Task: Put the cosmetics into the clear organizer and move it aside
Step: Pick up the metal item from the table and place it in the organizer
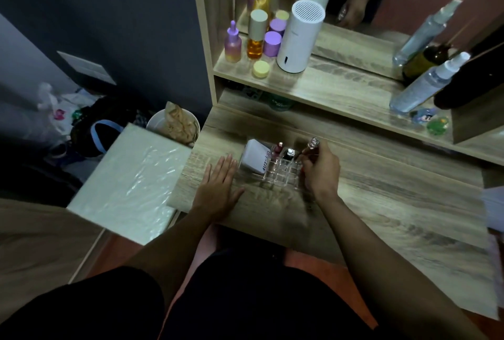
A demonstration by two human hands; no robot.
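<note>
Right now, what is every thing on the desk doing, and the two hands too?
Left hand: flat on the desk, open, empty.
Right hand: gripping a small bottle, at the organizer's right end.
Small bottle: tilted, held above the slots.
Clear organizer: resting on the desk, partly filled.
White tube: lying in the organizer's left part.
Red lipstick: upright in a slot.
Desk: holding the organizer.

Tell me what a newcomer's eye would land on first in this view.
Most striking is the right hand at the middle of the wooden desk, holding a slim tube above the clear organizer, which already holds a white tube and two lipsticks. The left hand lies flat on the desk beside the organizer. On the shelf behind, a white cylinder stands next to purple and amber bottles.
</note>
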